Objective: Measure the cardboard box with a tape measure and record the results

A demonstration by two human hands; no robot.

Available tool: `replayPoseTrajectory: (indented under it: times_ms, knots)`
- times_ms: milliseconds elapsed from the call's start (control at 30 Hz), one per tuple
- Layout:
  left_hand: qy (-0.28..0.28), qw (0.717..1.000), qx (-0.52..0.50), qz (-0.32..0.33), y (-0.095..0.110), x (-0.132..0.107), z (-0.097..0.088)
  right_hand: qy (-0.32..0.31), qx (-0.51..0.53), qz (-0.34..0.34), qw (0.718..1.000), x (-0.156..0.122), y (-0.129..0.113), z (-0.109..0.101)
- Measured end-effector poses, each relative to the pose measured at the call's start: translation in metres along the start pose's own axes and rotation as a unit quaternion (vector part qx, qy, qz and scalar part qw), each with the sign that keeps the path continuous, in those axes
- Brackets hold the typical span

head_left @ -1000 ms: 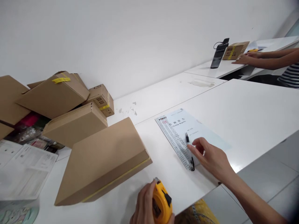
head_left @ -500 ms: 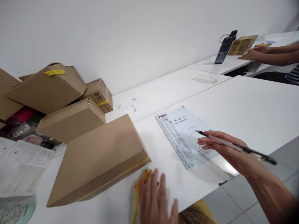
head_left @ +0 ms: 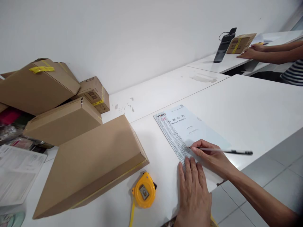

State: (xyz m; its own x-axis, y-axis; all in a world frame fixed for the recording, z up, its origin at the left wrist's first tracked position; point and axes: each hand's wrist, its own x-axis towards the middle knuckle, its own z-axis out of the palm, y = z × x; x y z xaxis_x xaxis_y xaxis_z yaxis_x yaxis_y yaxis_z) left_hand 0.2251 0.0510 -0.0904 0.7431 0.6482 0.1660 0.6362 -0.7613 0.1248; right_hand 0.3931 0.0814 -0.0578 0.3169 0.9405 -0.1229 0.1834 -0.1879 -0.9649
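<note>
A black-tipped pen (head_left: pixel 224 150) is pinched in my right hand (head_left: pixel 211 156), its point down at the lower part of a printed report booklet (head_left: pixel 187 121). My left hand (head_left: pixel 194 189) lies flat with fingers stretched, the fingertips on the near edge of the booklet and the rest over the white table. Left of that hand, an orange tape measure (head_left: pixel 145 190) rests on the table with a strip of yellow tape drawn out toward me. Beside it lies a closed cardboard box (head_left: pixel 94 157).
More cardboard boxes (head_left: pixel 63 119) are piled at the left against the wall, with printed sheets (head_left: pixel 19 173) in front. A dark water bottle (head_left: pixel 224 45) stands farther off at the right. Near a small taped box (head_left: pixel 241 43) are another person's hands (head_left: pixel 251 52).
My left hand has left the tape measure and moved right onto the booklet's near edge. My right hand has brought the pen down and left to the booklet. The view has shifted slightly.
</note>
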Motion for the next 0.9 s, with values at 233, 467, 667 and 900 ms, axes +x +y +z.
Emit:
replayPoseTrajectory:
  times_ms: [233,467,667,900]
  knots:
    - [0.05,0.998,0.036,0.001,0.003,-0.006,0.004,-0.01,0.02,-0.029,0.999,0.0,0.001,0.007]
    - [0.072,0.991,0.109,0.002,0.004,-0.006,-0.002,0.042,-0.029,-0.028,0.998,0.004,0.012,0.008]
    - [0.073,0.993,0.093,0.008,0.0,-0.002,0.004,0.036,-0.086,-0.047,0.995,0.003,0.011,0.008]
    - [0.069,0.994,0.08,0.004,0.0,0.001,0.002,0.038,-0.083,-0.058,0.994,0.003,0.014,0.009]
